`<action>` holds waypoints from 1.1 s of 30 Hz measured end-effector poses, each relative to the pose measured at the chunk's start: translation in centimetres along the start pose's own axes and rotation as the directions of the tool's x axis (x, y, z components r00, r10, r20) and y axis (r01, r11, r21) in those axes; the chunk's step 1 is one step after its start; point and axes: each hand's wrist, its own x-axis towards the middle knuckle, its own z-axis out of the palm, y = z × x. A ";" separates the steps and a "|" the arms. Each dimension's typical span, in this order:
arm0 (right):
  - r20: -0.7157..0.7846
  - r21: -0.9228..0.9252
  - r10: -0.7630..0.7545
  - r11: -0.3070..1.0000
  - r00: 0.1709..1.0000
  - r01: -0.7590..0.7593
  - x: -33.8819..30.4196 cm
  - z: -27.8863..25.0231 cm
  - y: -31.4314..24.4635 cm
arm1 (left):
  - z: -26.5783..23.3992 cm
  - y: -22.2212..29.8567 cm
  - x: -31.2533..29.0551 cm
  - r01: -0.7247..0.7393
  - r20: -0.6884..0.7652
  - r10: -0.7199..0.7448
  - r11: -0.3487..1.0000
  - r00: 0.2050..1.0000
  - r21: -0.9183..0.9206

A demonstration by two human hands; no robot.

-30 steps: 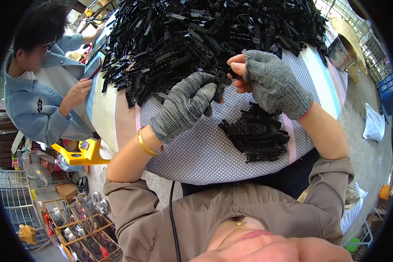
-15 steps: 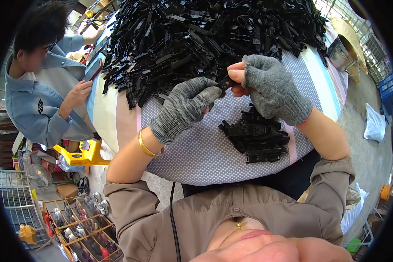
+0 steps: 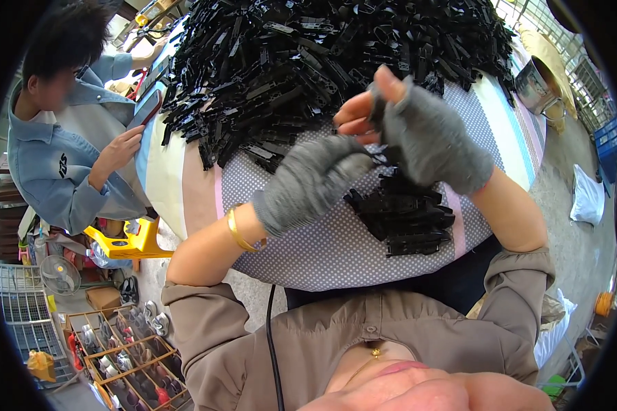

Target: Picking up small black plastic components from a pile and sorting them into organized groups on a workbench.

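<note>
My left hand, in a grey knitted fingerless glove and smeared by motion, is closed at the middle of the table. A small dark end of a black plastic part shows at its fingertips; the rest is hidden. Close against it, my right hand wears a matching glove. Its thumb is raised apart from the fingers, and I see nothing held there. Below my hands lies a small stack of black plastic parts, laid roughly side by side. Beyond them rises a large heap of similar long black parts.
A patterned cloth covers the rounded table. At the left, a person in a blue jacket holds a phone. A metal pot stands at the right edge. A yellow stool and a fan are lower left.
My right hand's thumb has lifted and its fingers have come off the black part. My left hand has shifted right and slightly down, beneath the right one.
</note>
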 end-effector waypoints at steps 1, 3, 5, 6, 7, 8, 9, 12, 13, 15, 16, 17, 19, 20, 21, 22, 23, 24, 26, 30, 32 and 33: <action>0.237 -0.457 -0.309 0.801 0.921 0.386 0.2 0.6 0.6 | 0.5 0.1 0.0 0.004 0.000 -0.004 1.000 1.000 0.000; 0.038 -0.225 -0.010 0.974 0.999 0.018 -1.0 1.9 -0.6 | 1.5 0.1 -0.2 -0.062 -0.051 0.075 0.971 0.996 0.231; 0.032 -0.080 0.018 0.997 0.999 -0.016 -1.8 2.6 -1.3 | 2.6 -0.2 -0.4 -0.157 -0.101 0.155 0.988 0.983 -0.005; 0.029 0.064 0.045 0.997 0.999 -0.046 -1.9 2.6 -1.4 | 2.7 -0.2 -0.5 -0.217 -0.097 0.225 0.973 0.970 0.082; 0.026 0.063 0.041 0.997 0.999 -0.043 -1.8 2.2 -0.6 | 2.7 -0.3 -0.5 -0.280 -0.078 0.296 0.946 0.952 0.165; 0.121 -0.128 -0.254 0.955 0.960 0.268 -1.4 1.3 0.8 | 2.5 -0.3 -0.6 -0.317 -0.039 0.331 0.926 0.943 0.203; 0.265 -0.275 -0.492 0.785 0.829 0.555 -1.1 0.8 1.7 | 2.4 -0.1 -0.5 -0.319 -0.037 0.332 0.926 0.942 0.200; 0.027 -0.037 -0.105 0.994 0.994 0.105 -0.5 0.8 -1.6 | 2.0 1.0 -0.6 -0.258 0.088 0.243 0.896 0.966 0.362; -0.065 -0.105 -0.101 0.990 0.993 0.094 0.0 -0.5 -1.6 | 2.5 1.6 -0.8 -0.217 0.154 0.165 0.877 0.974 0.428; 0.086 -0.421 -0.239 0.871 0.967 0.253 0.8 -2.1 -0.9 | 2.7 2.0 -1.0 -0.178 0.210 0.081 0.848 0.974 0.499; 0.132 -0.550 -0.299 0.771 0.945 0.320 1.0 -1.9 -0.1 | 2.4 1.9 -1.1 -0.246 0.191 0.174 0.848 0.966 0.470; 0.186 -0.660 -0.349 0.648 0.919 0.379 1.3 -1.7 0.9 | 2.0 1.8 -1.1 -0.313 0.168 0.265 0.840 0.950 0.443; 0.293 -0.709 -0.417 0.508 0.860 0.488 1.5 -1.7 1.9 | 0.5 0.4 -0.5 -0.397 0.064 0.412 0.808 0.909 0.436; 0.359 -0.844 -0.359 0.268 0.861 0.464 1.3 -1.2 2.0 | -0.4 0.2 -0.1 -0.303 -0.050 0.347 0.873 0.937 0.384; 0.407 -0.905 -0.284 0.006 0.868 0.426 1.2 -0.9 2.1 | -1.5 -0.4 0.4 -0.231 -0.129 0.367 0.782 0.921 0.578; 0.408 -0.903 -0.288 0.009 0.866 0.429 1.2 -0.7 2.1 | -2.8 -1.0 0.8 -0.052 -0.203 0.283 0.691 0.938 0.721; 0.430 -0.902 -0.228 -0.069 0.874 0.426 1.1 -0.6 2.1 | -3.9 -1.5 0.9 0.090 -0.231 0.185 0.562 0.955 0.822; 0.449 -0.892 -0.166 -0.148 0.878 0.428 1.2 -0.6 2.1 | -4.3 -2.1 1.1 0.142 -0.229 0.148 0.444 0.962 0.885; 0.464 -0.873 -0.104 -0.225 0.880 0.434 1.1 -0.3 2.1 | -4.6 -2.6 1.2 0.189 -0.233 0.111 0.313 0.966 0.931; 0.366 -0.928 -0.250 -0.027 0.897 0.371 0.1 -0.3 1.6 | -4.1 -2.3 1.5 0.169 -0.182 0.028 0.256 0.983 0.952; 0.322 -0.925 -0.253 0.124 0.912 0.360 0.0 -0.7 0.7 | -4.1 -2.4 1.2 0.131 -0.170 0.108 0.298 0.980 0.946; 0.215 -0.895 -0.215 0.346 0.953 0.281 0.3 -0.9 0.3 | -4.2 -2.5 1.0 0.102 -0.158 0.166 0.307 0.973 0.946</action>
